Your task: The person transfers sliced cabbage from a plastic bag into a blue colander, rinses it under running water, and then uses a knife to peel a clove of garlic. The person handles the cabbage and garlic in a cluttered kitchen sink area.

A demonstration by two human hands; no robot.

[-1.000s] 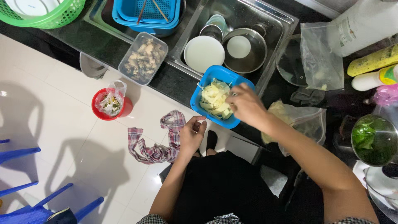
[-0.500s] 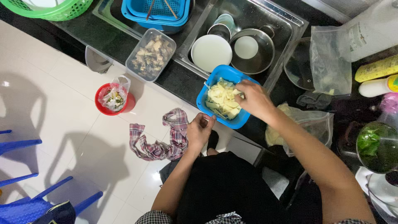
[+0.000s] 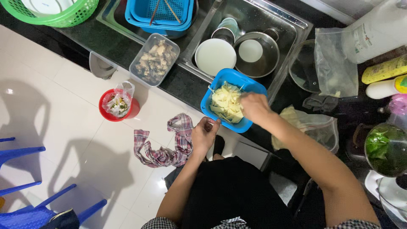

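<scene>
From the head view, the blue tub [image 3: 232,100] is sitting at frame centre on the dark worktop [image 3: 186,85], overhanging its front edge beside the sink [image 3: 271,25]. White floor is lying open lower left. The tub's long axis is running upper right to lower left; pale yellow strips [image 3: 227,101] are filling it. The right hand [image 3: 254,107] is curling into the strips. The left hand [image 3: 204,135] is pinching the tub's near rim.

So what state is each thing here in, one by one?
Blue tub: full of pale strips, left hand on its edge.
Right hand: in the strips.
Clear box: lidless, filled.
Pot: in the sink, open.
Red bucket: lined with a bag of scraps.
Cloth: crumpled on the floor.
</scene>
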